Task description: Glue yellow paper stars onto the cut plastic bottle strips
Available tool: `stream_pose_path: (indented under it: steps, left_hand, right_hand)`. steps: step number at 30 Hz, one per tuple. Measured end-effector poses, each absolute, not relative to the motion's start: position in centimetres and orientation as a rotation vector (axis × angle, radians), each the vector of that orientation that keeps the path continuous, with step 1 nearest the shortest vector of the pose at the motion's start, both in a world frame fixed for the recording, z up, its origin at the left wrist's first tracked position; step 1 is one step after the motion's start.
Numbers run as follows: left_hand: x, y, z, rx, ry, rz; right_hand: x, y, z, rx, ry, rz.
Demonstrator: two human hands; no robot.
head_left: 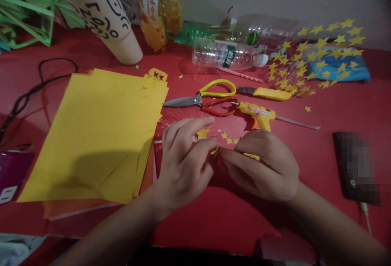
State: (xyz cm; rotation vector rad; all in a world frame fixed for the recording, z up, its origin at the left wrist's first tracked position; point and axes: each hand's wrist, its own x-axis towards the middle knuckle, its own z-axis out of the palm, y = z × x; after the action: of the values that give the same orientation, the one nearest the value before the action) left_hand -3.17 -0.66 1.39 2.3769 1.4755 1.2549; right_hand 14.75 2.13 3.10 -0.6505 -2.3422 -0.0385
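Head view: yellow sheets (106,127) near the red surface's (195,225) front edge, left side; white cup (125,46) near the back edge (black lettering, can't read it); then a bottle (207,52), green label (229,56) maybe 怡宝. Right hand (265,166) looks pinched on a tiny yellow paper piece (215,151) in from the front edge; left hand's (185,164) fingers are bent, can't tell if gripping. Probably feather-light, flimsy, easily creased; pinch its edges.
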Motion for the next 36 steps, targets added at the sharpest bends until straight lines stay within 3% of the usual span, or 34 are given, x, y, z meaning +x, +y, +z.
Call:
stream_pose_path:
  steps: [25,36]
  left_hand:
    - [-3.4,-0.3,1.8,2.404,1.62,1.141]
    - [-3.3,-0.5,1.7,2.475,1.563,1.251]
  right_hand:
    - [14.6,2.1,3.5,-0.788,-2.27,0.039]
    - [14.0,2.2,2.2,-0.734,-2.325,-0.127]
